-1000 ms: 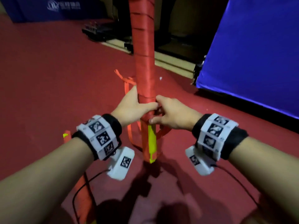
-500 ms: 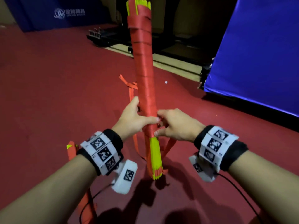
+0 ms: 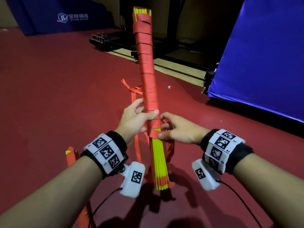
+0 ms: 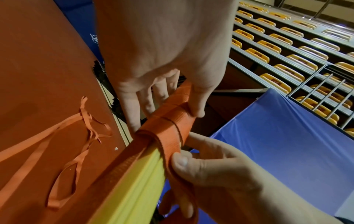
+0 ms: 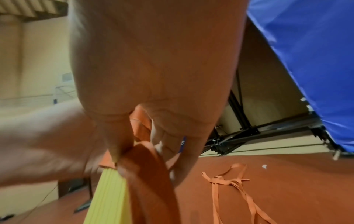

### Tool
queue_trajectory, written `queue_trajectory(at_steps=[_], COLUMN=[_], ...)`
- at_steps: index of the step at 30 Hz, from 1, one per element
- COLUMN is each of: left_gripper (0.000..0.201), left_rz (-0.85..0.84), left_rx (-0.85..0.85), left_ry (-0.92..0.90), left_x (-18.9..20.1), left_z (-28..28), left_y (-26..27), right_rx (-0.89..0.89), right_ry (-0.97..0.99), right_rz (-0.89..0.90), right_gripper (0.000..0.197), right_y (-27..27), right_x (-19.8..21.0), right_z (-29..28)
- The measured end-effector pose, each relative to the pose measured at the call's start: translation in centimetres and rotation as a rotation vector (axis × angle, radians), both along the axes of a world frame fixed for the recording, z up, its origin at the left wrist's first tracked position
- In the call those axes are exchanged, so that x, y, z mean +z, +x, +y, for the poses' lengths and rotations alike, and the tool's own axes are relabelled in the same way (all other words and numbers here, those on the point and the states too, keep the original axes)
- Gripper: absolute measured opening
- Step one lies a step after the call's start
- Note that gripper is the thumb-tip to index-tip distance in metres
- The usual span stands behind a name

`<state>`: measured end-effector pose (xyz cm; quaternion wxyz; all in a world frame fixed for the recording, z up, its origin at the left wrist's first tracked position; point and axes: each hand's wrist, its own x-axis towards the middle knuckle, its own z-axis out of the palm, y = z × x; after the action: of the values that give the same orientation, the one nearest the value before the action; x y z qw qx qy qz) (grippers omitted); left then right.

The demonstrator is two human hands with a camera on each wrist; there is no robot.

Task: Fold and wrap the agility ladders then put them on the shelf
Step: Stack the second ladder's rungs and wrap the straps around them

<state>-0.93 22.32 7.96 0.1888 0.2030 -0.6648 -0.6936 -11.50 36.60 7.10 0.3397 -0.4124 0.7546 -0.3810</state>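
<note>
- Wrapping step in hand: ladder bundle [image 3: 148,89] held upright and tilted above the red floor [image 3: 49,96], not touching it, well short of any shelf.
- Upper and middle stretch already bound in close orange turns; lower end with yellow rungs [image 3: 158,162] bare below the last turn.
- Left hand [image 3: 134,120] curled round the wrapped part just above the newest turn, thumb pressed across the front.
- Right hand [image 3: 178,129] pinching the orange strap [image 4: 168,136] at the bundle's edge where the wrap meets the yellow, other fingers hooked in the slack hanging below.
- More loose strap [image 3: 134,94] trailing on the floor behind the bundle, partly tangled.
- A second orange-and-yellow piece [image 3: 70,155] low at the left, mostly hidden by the left forearm; cannot tell whether another ladder.
- Blue padded mat [image 3: 256,55] to the right; dark metal frame [image 3: 115,43] beyond; no shelf identifiable from the head view.
- Next move, by judgement: strap pulled taut and passed behind for another turn lower down, left grip steady so earlier turns do not slip; tangle in the trailing strap likely to snag.
</note>
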Motion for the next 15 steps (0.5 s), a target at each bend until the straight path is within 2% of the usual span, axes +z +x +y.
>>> queue_trajectory(at_steps=[4, 8, 15], left_gripper=[0.023, 0.025, 0.032], left_rz=[-0.084, -0.137, -0.145], left_rx=[-0.069, -0.023, 0.018], left_ry=[-0.074, -0.070, 0.018], left_x=[0.2, -1.0, -0.3], left_z=[0.2, 0.6, -0.1], left_y=[0.2, 0.4, 0.4], right_rx=[-0.033, -0.009, 0.041], right_ry=[-0.016, 0.022, -0.021], right_rz=[0.007, 0.106, 0.052], right_gripper=[0.040, 0.044, 0.035], right_y=[-0.3, 0.2, -0.6], right_x=[0.4, 0.2, 0.7], right_z=[0.5, 0.6, 0.9])
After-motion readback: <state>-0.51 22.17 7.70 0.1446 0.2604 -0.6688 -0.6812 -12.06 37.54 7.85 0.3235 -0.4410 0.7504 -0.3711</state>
